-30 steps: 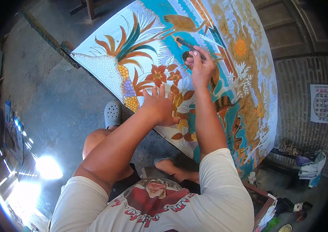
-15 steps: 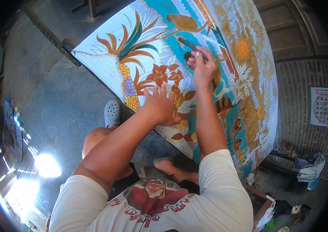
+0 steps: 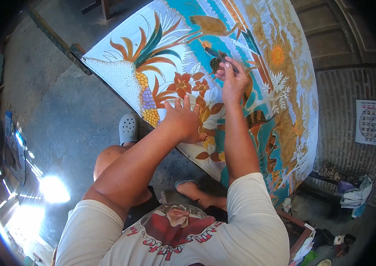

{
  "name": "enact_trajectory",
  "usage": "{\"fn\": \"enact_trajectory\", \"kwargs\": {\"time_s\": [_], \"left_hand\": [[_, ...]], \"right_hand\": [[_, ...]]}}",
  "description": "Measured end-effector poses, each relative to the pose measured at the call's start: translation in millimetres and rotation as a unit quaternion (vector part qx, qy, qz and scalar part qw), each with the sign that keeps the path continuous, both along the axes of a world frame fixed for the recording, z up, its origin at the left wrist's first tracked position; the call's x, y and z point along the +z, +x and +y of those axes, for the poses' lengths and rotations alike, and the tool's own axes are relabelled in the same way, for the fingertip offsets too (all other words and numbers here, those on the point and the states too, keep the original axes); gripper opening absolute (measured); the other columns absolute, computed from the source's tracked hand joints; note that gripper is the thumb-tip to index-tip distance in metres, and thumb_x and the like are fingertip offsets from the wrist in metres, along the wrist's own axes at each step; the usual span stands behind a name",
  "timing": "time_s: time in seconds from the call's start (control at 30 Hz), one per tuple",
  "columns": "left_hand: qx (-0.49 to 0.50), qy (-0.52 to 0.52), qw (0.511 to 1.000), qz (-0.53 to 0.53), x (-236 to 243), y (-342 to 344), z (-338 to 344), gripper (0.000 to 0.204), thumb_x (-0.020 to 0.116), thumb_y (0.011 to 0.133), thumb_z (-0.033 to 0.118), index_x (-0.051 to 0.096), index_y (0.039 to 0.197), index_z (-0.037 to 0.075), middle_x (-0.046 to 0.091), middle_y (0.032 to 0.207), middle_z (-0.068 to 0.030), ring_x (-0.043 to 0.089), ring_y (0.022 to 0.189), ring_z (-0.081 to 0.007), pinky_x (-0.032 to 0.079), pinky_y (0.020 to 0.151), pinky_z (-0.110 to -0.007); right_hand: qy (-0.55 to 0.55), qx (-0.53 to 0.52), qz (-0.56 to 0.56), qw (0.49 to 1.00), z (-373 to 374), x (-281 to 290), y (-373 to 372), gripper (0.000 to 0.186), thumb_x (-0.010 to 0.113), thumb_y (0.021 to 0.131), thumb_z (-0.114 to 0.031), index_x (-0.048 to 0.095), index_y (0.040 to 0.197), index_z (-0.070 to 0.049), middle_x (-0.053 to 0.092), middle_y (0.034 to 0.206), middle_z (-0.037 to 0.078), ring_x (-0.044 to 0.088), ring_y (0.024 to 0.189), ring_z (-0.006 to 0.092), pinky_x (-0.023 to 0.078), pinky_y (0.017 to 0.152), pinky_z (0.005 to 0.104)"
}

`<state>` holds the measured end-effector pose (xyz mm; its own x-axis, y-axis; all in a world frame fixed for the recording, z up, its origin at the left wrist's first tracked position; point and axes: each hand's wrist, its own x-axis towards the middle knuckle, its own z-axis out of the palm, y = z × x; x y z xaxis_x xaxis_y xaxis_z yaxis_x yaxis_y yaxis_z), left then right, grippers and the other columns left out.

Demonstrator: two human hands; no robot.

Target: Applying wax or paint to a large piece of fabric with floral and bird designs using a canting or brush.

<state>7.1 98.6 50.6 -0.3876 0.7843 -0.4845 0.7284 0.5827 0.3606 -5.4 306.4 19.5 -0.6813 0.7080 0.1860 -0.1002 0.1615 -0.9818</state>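
A large painted cloth [image 3: 112, 40] spreads before me, with birds, leaves, flowers and a turquoise ground. My right hand [image 3: 233, 84] pinches a dark brush-like stick [image 3: 213, 53]. Its tip points up and to the left, at the turquoise area by a small orange flower [image 3: 206, 44] below a large tan bird [image 3: 210, 25]. Whether the tip touches the cloth I cannot tell. With fingers spread, my left hand [image 3: 182, 122] lies flat on the cloth's near part, just below the reddish-brown flowers [image 3: 182, 85].
A dark wooden bar [image 3: 57, 37] runs to the cloth's left corner. Grey concrete floor [image 3: 72, 106] lies to the left, with my clog-shod foot [image 3: 128, 128] beneath the cloth's edge. At right are a brick wall [image 3: 348, 133], a calendar [image 3: 371, 123] and a heap of cloths [image 3: 357, 193].
The stick's tip has shifted slightly right and down, off the spot just under the small orange flower. My right hand has tilted slightly; my left hand stays put.
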Motion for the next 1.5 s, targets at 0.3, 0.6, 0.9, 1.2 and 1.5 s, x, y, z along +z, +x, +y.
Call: {"fn": "enact_trajectory", "kwargs": {"time_s": [0.3,0.6,0.9,1.2,1.5], "left_hand": [[-0.001,-0.003,1.000,-0.006,2.6,-0.7,1.0,0.108,0.065,0.084,0.073,0.028,0.161,0.006,0.020,0.166,-0.0328,0.028,0.150,-0.0519,0.027,0.117,-0.068],[-0.001,0.001,1.000,0.000,0.8,0.0,1.0,0.108,0.065,0.084,0.072,0.029,0.161,0.006,0.020,0.166,-0.0328,0.028,0.150,-0.0513,0.027,0.116,-0.069],[-0.002,0.001,1.000,0.006,0.1,-1.4,-0.1,0.108,0.064,0.084,0.074,0.030,0.161,0.006,0.021,0.165,-0.0329,0.031,0.149,-0.0511,0.027,0.116,-0.069],[0.006,0.010,1.000,0.002,-1.4,-0.7,-1.8,0.107,0.066,0.084,0.072,0.030,0.161,0.006,0.021,0.165,-0.0330,0.030,0.150,-0.0508,0.027,0.116,-0.069],[0.003,0.002,1.000,0.003,-1.3,-0.9,-1.7,0.106,0.066,0.084,0.071,0.030,0.161,0.007,0.020,0.166,-0.0328,0.029,0.151,-0.0505,0.026,0.117,-0.069]], "right_hand": [[0.000,-0.009,0.004,1.000,-0.4,9.3,2.5,0.022,0.065,0.101,-0.009,0.070,0.120,0.001,0.075,0.098,0.013,0.069,0.073,0.0132,0.062,0.063,0.0297],[0.011,0.043,0.029,0.999,-1.9,9.6,-22.5,0.023,0.063,0.101,-0.005,0.070,0.121,0.002,0.074,0.099,0.013,0.069,0.073,0.0120,0.062,0.062,0.0282],[0.017,0.049,0.013,0.999,-5.3,8.7,-30.2,0.021,0.063,0.100,-0.004,0.071,0.119,0.001,0.075,0.098,0.013,0.068,0.072,0.0117,0.061,0.061,0.0284],[0.027,0.040,0.006,0.999,-0.5,5.1,-16.1,0.023,0.062,0.101,-0.004,0.070,0.121,0.001,0.075,0.099,0.014,0.069,0.072,0.0124,0.061,0.062,0.0284],[-0.005,0.018,0.015,1.000,-0.7,7.2,-7.5,0.024,0.062,0.101,-0.005,0.069,0.123,0.002,0.074,0.101,0.014,0.070,0.073,0.0131,0.062,0.063,0.0291]]}}
